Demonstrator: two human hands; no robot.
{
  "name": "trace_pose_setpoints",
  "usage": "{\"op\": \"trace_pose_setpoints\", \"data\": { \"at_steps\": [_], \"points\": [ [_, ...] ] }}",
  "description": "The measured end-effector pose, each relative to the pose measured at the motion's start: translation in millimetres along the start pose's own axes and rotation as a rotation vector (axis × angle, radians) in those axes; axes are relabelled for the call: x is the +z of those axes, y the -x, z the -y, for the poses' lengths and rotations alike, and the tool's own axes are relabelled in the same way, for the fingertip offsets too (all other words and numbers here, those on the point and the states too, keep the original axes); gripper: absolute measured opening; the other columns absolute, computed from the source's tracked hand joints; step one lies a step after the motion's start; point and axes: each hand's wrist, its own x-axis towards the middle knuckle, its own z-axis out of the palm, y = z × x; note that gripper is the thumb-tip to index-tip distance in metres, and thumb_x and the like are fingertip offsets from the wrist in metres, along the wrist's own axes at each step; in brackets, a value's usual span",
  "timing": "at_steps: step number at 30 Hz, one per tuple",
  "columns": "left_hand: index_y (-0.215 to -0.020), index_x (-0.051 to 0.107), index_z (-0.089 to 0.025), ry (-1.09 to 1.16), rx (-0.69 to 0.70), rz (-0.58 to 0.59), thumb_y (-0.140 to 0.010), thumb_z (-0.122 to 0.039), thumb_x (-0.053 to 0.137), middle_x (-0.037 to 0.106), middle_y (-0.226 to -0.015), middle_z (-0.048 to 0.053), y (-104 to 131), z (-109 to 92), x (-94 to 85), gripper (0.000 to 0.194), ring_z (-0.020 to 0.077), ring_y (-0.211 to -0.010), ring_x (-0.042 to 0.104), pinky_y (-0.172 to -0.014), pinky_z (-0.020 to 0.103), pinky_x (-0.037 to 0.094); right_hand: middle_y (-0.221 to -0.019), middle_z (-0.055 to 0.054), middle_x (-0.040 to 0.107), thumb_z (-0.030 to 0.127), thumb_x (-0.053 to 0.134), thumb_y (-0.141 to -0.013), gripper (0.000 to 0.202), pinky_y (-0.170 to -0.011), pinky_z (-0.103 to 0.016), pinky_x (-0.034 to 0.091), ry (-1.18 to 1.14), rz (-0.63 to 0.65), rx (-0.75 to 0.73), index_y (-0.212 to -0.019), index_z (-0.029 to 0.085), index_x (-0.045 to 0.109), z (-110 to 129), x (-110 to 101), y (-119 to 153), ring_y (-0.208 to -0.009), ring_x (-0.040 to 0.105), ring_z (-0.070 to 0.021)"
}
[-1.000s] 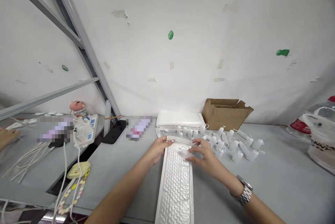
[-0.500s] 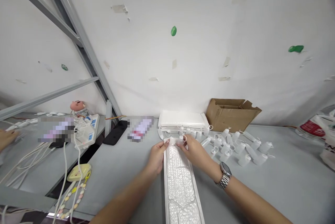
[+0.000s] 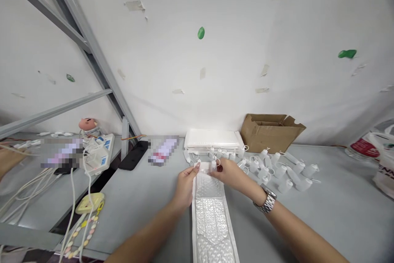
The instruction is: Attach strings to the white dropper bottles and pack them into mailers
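A long white bubble mailer [image 3: 212,218] lies lengthwise in front of me. My left hand [image 3: 186,185] pinches the left corner of its far end, thumb on top. At the same end, my right hand [image 3: 226,172] grips a small white plastic squeeze bottle [image 3: 213,166], with a loop by its cap, over the mailer's edge. Whether the bottle is partly inside the mailer, I cannot tell. Several similar bottles [image 3: 280,171] stand and lie to the right of my right hand. More bottles stand just beyond it, before a stack of white mailers [image 3: 212,136].
An open cardboard box [image 3: 267,133] stands against the wall. Left are a black phone [image 3: 134,155], a blurred-out item [image 3: 164,150], a power strip [image 3: 104,154] with cables and a yellow case [image 3: 90,203] with a bead strap. Another person's hand [image 3: 12,160] shows far left. Plastic bags [image 3: 384,168] sit far right.
The bottle in my right hand has tipped more upright and sits slightly lower at the mailer's end. The mailer's upper part looks smoother. The whole view has shifted slightly.
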Motion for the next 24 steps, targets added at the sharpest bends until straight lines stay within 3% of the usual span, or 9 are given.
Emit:
{"op": "trace_pose_setpoints", "data": {
  "at_steps": [4, 6, 9, 11, 13, 18, 21, 24],
  "points": [
    [-0.078, 0.071, -0.010, 0.052, -0.070, -0.028, -0.048, -0.033, 0.082, 0.069, -0.062, 0.005, -2, -5, 2.0, 0.040, 0.0212, -0.066, 0.064, -0.066, 0.030, 0.045, -0.067, -0.005, 0.061, 0.038, 0.065, -0.070, 0.028, -0.055, -0.029, 0.036, 0.103, -0.081, -0.033, -0.058, 0.021, 0.047, -4, -1, -2, -0.065, 0.055, -0.0207],
    [-0.079, 0.071, -0.010, 0.057, -0.078, -0.028, -0.047, -0.032, 0.083, 0.070, -0.063, 0.005, -3, -7, 2.6, 0.040, 0.0204, -0.066, 0.065, -0.067, 0.029, 0.046, -0.070, -0.005, 0.063, 0.043, 0.059, -0.077, 0.026, -0.057, -0.029, 0.036, 0.068, -0.098, -0.034, -0.065, 0.021, 0.051, -4, -2, -3, -0.066, 0.056, -0.0205],
    [-0.076, 0.071, -0.011, 0.056, -0.075, -0.018, -0.049, -0.030, 0.082, 0.070, -0.063, 0.005, -3, -8, 3.0, 0.035, 0.0189, -0.065, 0.064, -0.066, 0.027, 0.045, -0.072, -0.005, 0.064, 0.040, 0.044, -0.087, 0.028, -0.062, -0.031, 0.037, 0.064, -0.162, -0.053, -0.070, 0.021, 0.053, -3, -2, -3, -0.069, 0.057, -0.0209],
    [-0.075, 0.071, -0.010, 0.048, -0.079, 0.000, -0.052, -0.030, 0.081, 0.070, -0.065, 0.006, -3, -8, 3.1, 0.032, 0.0201, -0.067, 0.065, -0.067, 0.028, 0.046, -0.071, -0.005, 0.063, 0.036, 0.044, -0.088, 0.024, -0.065, -0.033, 0.038, 0.067, -0.195, -0.047, -0.072, 0.020, 0.053, -4, 2, -4, -0.070, 0.057, -0.0212],
    [-0.076, 0.071, -0.010, 0.040, -0.078, 0.018, -0.054, -0.030, 0.080, 0.071, -0.067, 0.007, -2, -8, 3.3, 0.031, 0.0220, -0.071, 0.066, -0.070, 0.030, 0.047, -0.072, -0.004, 0.061, 0.033, 0.050, -0.084, 0.014, -0.065, -0.033, 0.040, 0.012, -0.213, -0.027, -0.086, 0.019, 0.054, -7, 7, -6, -0.070, 0.057, -0.0208],
    [-0.078, 0.071, -0.010, 0.033, -0.053, 0.037, -0.055, -0.031, 0.080, 0.072, -0.072, 0.008, 0, -12, 4.2, 0.033, 0.0239, -0.077, 0.066, -0.074, 0.032, 0.047, -0.081, -0.002, 0.057, 0.027, 0.051, -0.082, 0.037, -0.065, -0.030, 0.044, -0.172, -0.197, -0.056, -0.117, 0.021, 0.043, -12, 13, -7, -0.070, 0.056, -0.0172],
    [-0.081, 0.071, -0.009, 0.034, -0.059, 0.021, -0.055, -0.032, 0.080, 0.072, -0.071, 0.008, 0, -13, 3.2, 0.035, 0.0236, -0.075, 0.066, -0.072, 0.032, 0.047, -0.078, 0.000, 0.056, 0.026, 0.054, -0.081, 0.035, -0.066, -0.030, 0.045, -0.206, -0.168, -0.083, -0.114, 0.022, 0.046, -9, 9, -5, -0.070, 0.056, -0.0167],
    [-0.082, 0.070, -0.010, 0.049, -0.052, -0.026, -0.054, -0.031, 0.080, 0.071, -0.068, 0.007, -2, -13, 0.0, 0.037, 0.0230, -0.071, 0.066, -0.068, 0.031, 0.047, -0.076, 0.000, 0.058, 0.030, 0.054, -0.082, 0.019, -0.067, -0.030, 0.045, -0.225, -0.166, -0.115, -0.100, 0.022, 0.053, -5, 4, -2, -0.071, 0.057, -0.0169]
  ]
}}
